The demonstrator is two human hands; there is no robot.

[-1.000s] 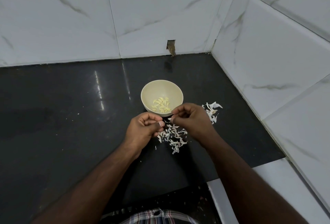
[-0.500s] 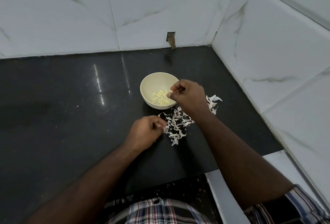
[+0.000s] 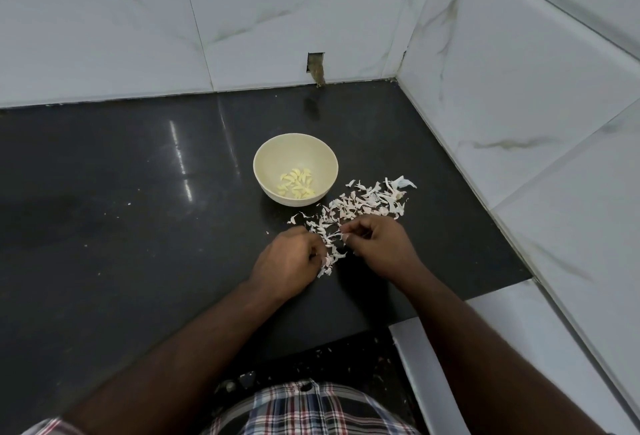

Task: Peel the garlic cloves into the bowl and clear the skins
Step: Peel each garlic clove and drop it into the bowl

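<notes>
— Where are the garlic cloves?
— Peeled, pale yellow garlic cloves (image 3: 297, 184) lie in a small heap at the bottom of the cream bowl (image 3: 273, 157), which stands on the black desk (image 3: 121, 226).
— And the skins?
— The skins (image 3: 360, 207) lie scattered on the desk just right of the bowl and run down in a band to the space between the two hands.
— What is the right hand doing?
— The right hand (image 3: 377, 247) has its fingers curled at the near end of that band, and its thumb and forefinger meet at a white scrap. It looks like a pinch on a skin, though the scrap is too small to tell from the loose ones around it.
— The left?
— The left hand (image 3: 289, 261) is knuckles-up with fingers curled under. Its grip is hidden, so I cannot tell whether it holds anything; skins lie right against its fingertips.
— Anything else?
— White marble-look tiles (image 3: 242, 18) meet in the corner, with a small notch (image 3: 316, 67) cut at the base of the back wall. A plaid shirt (image 3: 304, 410) is cut off at the bottom edge.
</notes>
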